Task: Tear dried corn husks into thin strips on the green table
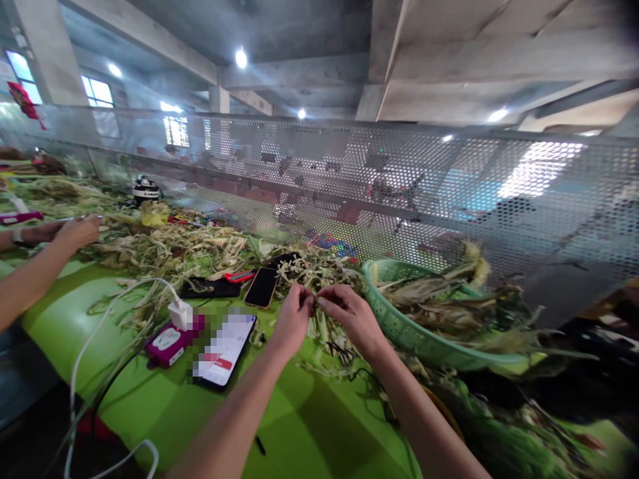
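Note:
My left hand (292,318) and my right hand (349,316) meet above a green table (299,426), fingers pinched together on a thin strip of dried plant husk (315,303) held between them. Pale husk strips (324,332) hang and lie under the hands. A green plastic basket (414,332) full of husks stands just right of my right hand. A phone with a lit screen (227,347) lies to the left of my left hand.
A dark phone (261,287), a magenta power bank (170,342) with a white charger plug (180,313) and cables lie on the table. Husk piles (190,249) cover the far side. Another person's hands (74,233) work at the left. A perforated metal screen (399,179) stands behind.

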`<state>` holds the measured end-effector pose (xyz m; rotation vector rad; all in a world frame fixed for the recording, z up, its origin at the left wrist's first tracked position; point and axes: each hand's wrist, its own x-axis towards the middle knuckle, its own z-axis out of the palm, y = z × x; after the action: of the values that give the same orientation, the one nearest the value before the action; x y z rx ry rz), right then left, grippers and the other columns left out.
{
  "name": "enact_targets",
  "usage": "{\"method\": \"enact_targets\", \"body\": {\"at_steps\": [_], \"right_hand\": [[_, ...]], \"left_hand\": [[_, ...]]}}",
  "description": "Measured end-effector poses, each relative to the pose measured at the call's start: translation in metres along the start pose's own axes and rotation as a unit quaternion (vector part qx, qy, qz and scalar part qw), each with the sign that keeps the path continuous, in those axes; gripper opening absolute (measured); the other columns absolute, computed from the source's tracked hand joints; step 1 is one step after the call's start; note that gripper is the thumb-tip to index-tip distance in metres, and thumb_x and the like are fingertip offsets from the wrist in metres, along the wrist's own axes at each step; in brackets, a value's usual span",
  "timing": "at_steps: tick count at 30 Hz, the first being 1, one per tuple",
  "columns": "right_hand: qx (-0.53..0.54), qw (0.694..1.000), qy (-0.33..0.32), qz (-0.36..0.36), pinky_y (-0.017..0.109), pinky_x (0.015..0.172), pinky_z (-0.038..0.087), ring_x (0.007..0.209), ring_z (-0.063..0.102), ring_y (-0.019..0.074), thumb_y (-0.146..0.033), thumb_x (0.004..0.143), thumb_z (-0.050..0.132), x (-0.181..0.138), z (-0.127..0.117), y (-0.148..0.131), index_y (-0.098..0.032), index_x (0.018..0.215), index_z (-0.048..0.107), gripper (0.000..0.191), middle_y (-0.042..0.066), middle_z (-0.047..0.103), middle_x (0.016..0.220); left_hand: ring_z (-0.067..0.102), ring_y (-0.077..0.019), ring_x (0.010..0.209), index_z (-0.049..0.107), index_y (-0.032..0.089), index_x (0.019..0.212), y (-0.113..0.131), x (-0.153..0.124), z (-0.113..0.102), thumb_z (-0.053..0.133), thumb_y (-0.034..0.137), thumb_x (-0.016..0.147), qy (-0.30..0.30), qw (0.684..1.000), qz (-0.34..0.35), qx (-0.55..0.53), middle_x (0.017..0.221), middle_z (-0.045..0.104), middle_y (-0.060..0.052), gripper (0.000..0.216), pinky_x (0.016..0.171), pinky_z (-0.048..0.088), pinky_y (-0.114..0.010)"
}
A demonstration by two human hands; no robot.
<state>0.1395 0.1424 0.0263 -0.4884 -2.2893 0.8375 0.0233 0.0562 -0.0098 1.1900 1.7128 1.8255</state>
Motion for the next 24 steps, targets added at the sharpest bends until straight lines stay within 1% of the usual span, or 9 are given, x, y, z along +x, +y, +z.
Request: {"method": "enact_targets", "body": {"at_steps": [3,6,9,12,15,17,19,21,24], "right_hand": [[-0.030,1.000,0.008,0.005,0.024,0.063,0.041,0.067,0.052,0.0150,-0.030,0.075,0.058,-0.001,0.001,-0.004,-0.019,0.084,0.060,0.014,0.000,0.058,0.072],[-0.053,0.998,0.022,0.021,0.023,0.060,0.039,0.061,0.050,0.0136,-0.025,0.073,0.055,-0.002,0.001,-0.005,-0.020,0.079,0.057,0.008,-0.003,0.055,0.065],[-0.089,0.995,0.041,0.019,0.023,0.058,0.039,0.059,0.050,0.0139,-0.023,0.072,0.054,-0.002,0.001,-0.007,-0.021,0.077,0.056,0.006,-0.003,0.055,0.063],[-0.131,0.990,0.052,0.000,0.023,0.058,0.040,0.060,0.052,0.0152,-0.022,0.071,0.053,-0.002,-0.001,-0.010,-0.021,0.076,0.057,0.006,-0.001,0.058,0.065],[-0.163,0.985,0.043,-0.038,0.024,0.062,0.041,0.066,0.056,0.0171,-0.020,0.072,0.052,-0.002,-0.003,-0.011,-0.021,0.079,0.059,0.010,0.002,0.062,0.071],[-0.188,0.980,0.024,-0.061,0.025,0.064,0.040,0.071,0.057,0.0179,-0.018,0.073,0.052,-0.002,-0.004,-0.012,-0.021,0.082,0.060,0.013,0.003,0.064,0.077],[-0.216,0.973,0.007,-0.077,0.025,0.065,0.040,0.073,0.058,0.0180,-0.016,0.074,0.052,-0.004,-0.005,-0.014,-0.022,0.085,0.060,0.016,0.003,0.066,0.084],[-0.240,0.967,-0.002,-0.083,0.025,0.066,0.039,0.075,0.059,0.0179,-0.014,0.073,0.052,-0.005,-0.005,-0.016,-0.023,0.088,0.059,0.018,0.003,0.066,0.088],[-0.241,0.968,-0.008,-0.066,0.025,0.064,0.038,0.072,0.059,0.0173,-0.015,0.072,0.054,-0.006,-0.004,-0.016,-0.023,0.090,0.055,0.020,0.002,0.065,0.085]], "left_hand": [[0.050,-0.0132,0.073,0.045,0.020,0.082,-0.005,0.002,0.002,0.045,0.028,0.085,0.000,1.000,0.007,-0.013,0.078,0.052,0.001,0.008,0.069,0.038,-0.024],[0.050,-0.0134,0.074,0.046,0.020,0.081,-0.008,0.003,0.004,0.046,0.029,0.085,0.011,1.000,0.011,-0.010,0.077,0.051,0.001,0.009,0.071,0.039,-0.025],[0.050,-0.0134,0.074,0.047,0.020,0.082,-0.009,0.003,0.004,0.046,0.029,0.085,0.035,0.999,0.000,-0.016,0.077,0.051,0.001,0.010,0.072,0.039,-0.025],[0.051,-0.0132,0.073,0.048,0.019,0.081,-0.006,0.003,0.002,0.047,0.029,0.084,0.040,0.998,-0.032,-0.026,0.077,0.054,0.000,0.010,0.071,0.041,-0.025],[0.055,-0.0136,0.077,0.050,0.018,0.086,0.001,0.003,-0.004,0.051,0.026,0.081,0.000,0.998,-0.042,-0.049,0.083,0.059,-0.002,0.009,0.072,0.042,-0.024],[0.057,-0.0151,0.085,0.054,0.018,0.094,0.005,0.004,-0.009,0.054,0.023,0.078,-0.055,0.997,-0.021,-0.056,0.093,0.063,-0.004,0.017,0.077,0.043,-0.025],[0.058,-0.0174,0.093,0.059,0.020,0.098,0.008,0.003,-0.012,0.053,0.022,0.078,-0.110,0.993,0.013,-0.026,0.099,0.064,-0.005,0.021,0.083,0.042,-0.027],[0.058,-0.0195,0.093,0.063,0.022,0.095,0.008,0.002,-0.013,0.049,0.023,0.081,-0.146,0.989,0.035,0.013,0.096,0.066,-0.005,0.020,0.083,0.042,-0.029],[0.060,-0.0200,0.081,0.065,0.022,0.089,0.007,0.001,-0.011,0.046,0.026,0.083,-0.160,0.986,0.029,0.043,0.085,0.067,-0.004,0.021,0.076,0.044,-0.029]]}}
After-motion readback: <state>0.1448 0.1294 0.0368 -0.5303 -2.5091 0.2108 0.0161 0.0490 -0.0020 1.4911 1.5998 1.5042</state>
